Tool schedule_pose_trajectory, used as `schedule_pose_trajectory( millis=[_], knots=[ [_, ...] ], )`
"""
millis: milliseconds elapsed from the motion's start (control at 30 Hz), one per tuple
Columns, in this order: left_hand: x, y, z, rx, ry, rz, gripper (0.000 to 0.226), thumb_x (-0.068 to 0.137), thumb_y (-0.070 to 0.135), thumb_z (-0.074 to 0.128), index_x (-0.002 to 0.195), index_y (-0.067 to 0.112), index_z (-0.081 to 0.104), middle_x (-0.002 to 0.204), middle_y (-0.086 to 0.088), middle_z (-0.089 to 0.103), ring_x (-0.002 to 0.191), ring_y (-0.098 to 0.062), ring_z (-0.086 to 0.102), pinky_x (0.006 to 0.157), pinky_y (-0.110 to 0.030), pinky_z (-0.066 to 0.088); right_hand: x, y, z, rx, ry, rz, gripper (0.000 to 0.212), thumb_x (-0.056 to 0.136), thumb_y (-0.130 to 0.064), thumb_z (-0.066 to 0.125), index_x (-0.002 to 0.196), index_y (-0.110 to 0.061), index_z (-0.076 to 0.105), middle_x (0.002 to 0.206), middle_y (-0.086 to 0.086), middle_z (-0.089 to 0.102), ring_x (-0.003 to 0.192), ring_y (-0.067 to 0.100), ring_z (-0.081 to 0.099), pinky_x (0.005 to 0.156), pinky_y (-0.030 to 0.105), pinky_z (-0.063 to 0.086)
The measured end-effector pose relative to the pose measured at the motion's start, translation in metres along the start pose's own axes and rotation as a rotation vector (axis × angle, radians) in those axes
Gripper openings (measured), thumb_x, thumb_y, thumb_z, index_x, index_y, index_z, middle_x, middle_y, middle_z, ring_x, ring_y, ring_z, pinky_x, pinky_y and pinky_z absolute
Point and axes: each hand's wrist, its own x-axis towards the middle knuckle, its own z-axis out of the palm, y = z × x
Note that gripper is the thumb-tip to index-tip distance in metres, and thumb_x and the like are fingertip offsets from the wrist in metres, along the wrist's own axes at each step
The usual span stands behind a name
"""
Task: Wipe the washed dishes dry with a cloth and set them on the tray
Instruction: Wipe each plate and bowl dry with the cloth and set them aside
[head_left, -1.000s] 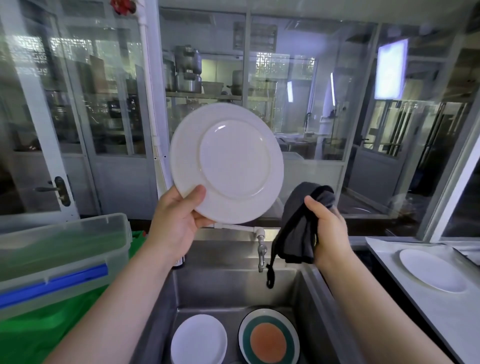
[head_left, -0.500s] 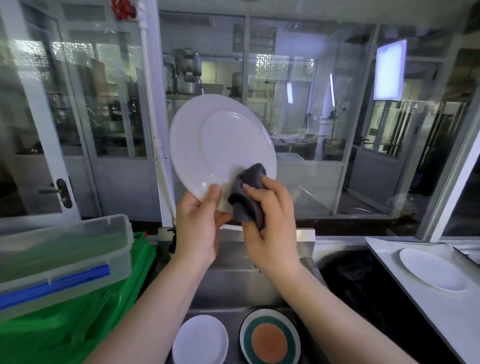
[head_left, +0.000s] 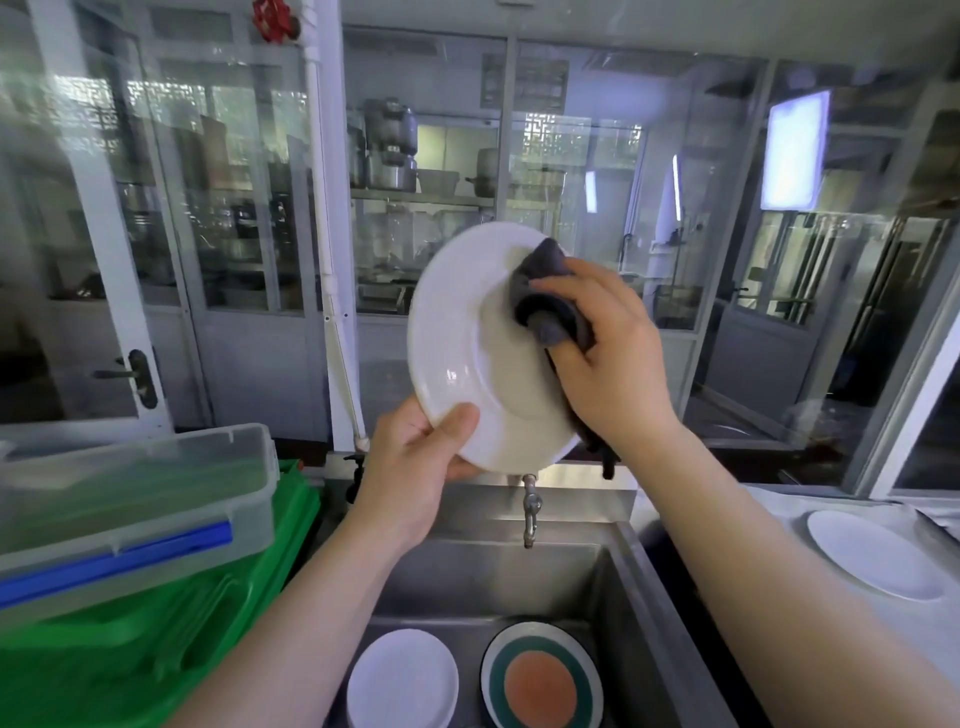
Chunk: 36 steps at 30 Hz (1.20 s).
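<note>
Up above a steel sink (head_left: 631, 582), a person holds a white plate (head_left: 467, 353) tilted on edge, its underside facing the camera. Of the two hands, the left hand (head_left: 415, 462) grips the plate's lower rim, thumb curled over the near face and fingers hidden behind it. The right hand (head_left: 608, 358) holds a bunched dark grey cloth (head_left: 550, 299) and presses it against the plate's upper right part, fingers curled round the fabric; a loose end of the cloth hangs down below the wrist.

Below the plate, a small metal tap (head_left: 531, 512) juts from the back wall of the sink. Down in the basin lie two more dishes side by side: a plain white plate (head_left: 402, 680) on the left and a plate with a green ring and orange centre (head_left: 540, 680) on the right.

To the right, another white plate (head_left: 872, 553) rests flat on a pale tabletop (head_left: 810, 623); whether a tray lies under it cannot be told. To the left, a clear plastic box with a blue clip (head_left: 130, 509) sits on green plastic sheeting (head_left: 130, 649). Behind everything are glass partitions (head_left: 234, 208), with metal pots on shelves beyond them.
</note>
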Motion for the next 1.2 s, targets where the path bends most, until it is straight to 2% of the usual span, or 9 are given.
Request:
schedule_pose_trajectory(
  millis=[100, 300, 533, 667, 767, 833, 1000, 1133, 1200],
  knots=[
    [0.003, 0.004, -0.009, -0.090, 0.039, 0.015, 0.019, 0.075, 0.026, 0.067, 0.090, 0.033, 0.076, 0.096, 0.002, 0.075, 0.090, -0.018, 0.071, 0.065, -0.034, 0.058, -0.017, 0.009, -0.002, -0.060, -0.053, 0.064, 0.034, 0.080, -0.002, 0.067, 0.111, -0.016, 0.069, 0.129, 0.004, 0.060, 0.119, 0.026, 0.053, 0.100, 0.023, 0.034],
    [0.000, -0.004, -0.008, -0.060, 0.051, -0.035, 0.013, 0.080, 0.021, 0.069, 0.090, 0.027, 0.075, 0.089, -0.002, 0.074, 0.086, -0.022, 0.068, 0.063, -0.036, 0.057, -0.047, -0.017, 0.017, 0.020, -0.116, -0.153, 0.049, 0.066, 0.004, 0.065, 0.109, -0.018, 0.070, 0.127, 0.004, 0.060, 0.114, 0.023, 0.056, 0.100, 0.025, 0.040],
    [-0.004, -0.002, -0.013, -0.007, -0.027, -0.041, 0.020, 0.078, 0.024, 0.061, 0.089, 0.030, 0.076, 0.095, -0.001, 0.075, 0.089, -0.019, 0.071, 0.067, -0.038, 0.059, -0.014, -0.004, 0.005, 0.067, 0.072, 0.164, 0.031, 0.084, -0.006, 0.060, 0.110, -0.020, 0.067, 0.122, -0.006, 0.060, 0.113, 0.008, 0.051, 0.090, 0.003, 0.032],
    [-0.002, -0.005, -0.006, 0.095, -0.014, -0.015, 0.019, 0.078, 0.020, 0.062, 0.081, 0.034, 0.075, 0.078, 0.004, 0.074, 0.074, -0.012, 0.069, 0.062, -0.035, 0.058, -0.044, -0.026, 0.021, 0.056, -0.017, -0.015, 0.039, 0.072, -0.007, 0.063, 0.110, -0.015, 0.069, 0.127, 0.006, 0.060, 0.115, 0.021, 0.053, 0.100, 0.022, 0.038],
    [0.001, -0.011, -0.005, 0.219, 0.045, -0.017, 0.019, 0.075, 0.007, 0.063, 0.062, 0.021, 0.068, 0.063, 0.004, 0.062, 0.067, -0.010, 0.056, 0.067, -0.031, 0.048, -0.045, -0.044, 0.026, -0.021, -0.121, -0.247, 0.049, 0.063, -0.005, 0.057, 0.109, -0.016, 0.071, 0.127, 0.008, 0.059, 0.103, 0.032, 0.054, 0.094, 0.030, 0.040],
    [0.000, -0.012, -0.008, 0.281, 0.003, -0.023, 0.008, 0.068, 0.019, 0.064, 0.060, 0.018, 0.062, 0.062, -0.003, 0.056, 0.066, -0.014, 0.052, 0.064, -0.035, 0.044, -0.033, -0.049, 0.025, -0.045, -0.165, -0.287, 0.048, 0.064, -0.008, 0.051, 0.107, -0.017, 0.071, 0.126, 0.008, 0.060, 0.097, 0.034, 0.054, 0.091, 0.033, 0.040],
    [-0.008, -0.011, -0.012, 0.287, -0.147, -0.033, 0.013, 0.079, 0.029, 0.062, 0.080, 0.035, 0.073, 0.078, 0.004, 0.074, 0.073, -0.012, 0.069, 0.062, -0.036, 0.059, 0.014, -0.037, 0.020, 0.022, -0.125, -0.048, 0.041, 0.072, -0.002, 0.060, 0.109, -0.017, 0.069, 0.115, 0.001, 0.065, 0.107, 0.022, 0.056, 0.093, 0.028, 0.036],
    [-0.012, -0.010, -0.019, 0.214, -0.119, -0.023, 0.019, 0.079, 0.024, 0.060, 0.082, 0.035, 0.075, 0.078, 0.006, 0.074, 0.074, -0.009, 0.068, 0.062, -0.030, 0.056, 0.033, 0.007, 0.008, 0.161, -0.039, 0.308, 0.011, 0.085, -0.015, 0.062, 0.091, -0.024, 0.063, 0.077, -0.012, 0.060, 0.077, 0.007, 0.051, 0.066, 0.019, 0.038],
    [-0.011, -0.008, -0.023, 0.118, -0.085, -0.036, 0.018, 0.079, 0.023, 0.060, 0.084, 0.031, 0.076, 0.081, 0.003, 0.075, 0.077, -0.013, 0.069, 0.064, -0.035, 0.058, 0.024, 0.030, 0.007, 0.240, 0.018, 0.483, 0.015, 0.086, -0.018, 0.061, 0.081, -0.005, 0.053, 0.068, 0.002, 0.048, 0.068, 0.011, 0.042, 0.062, 0.027, 0.035]
  ],
)
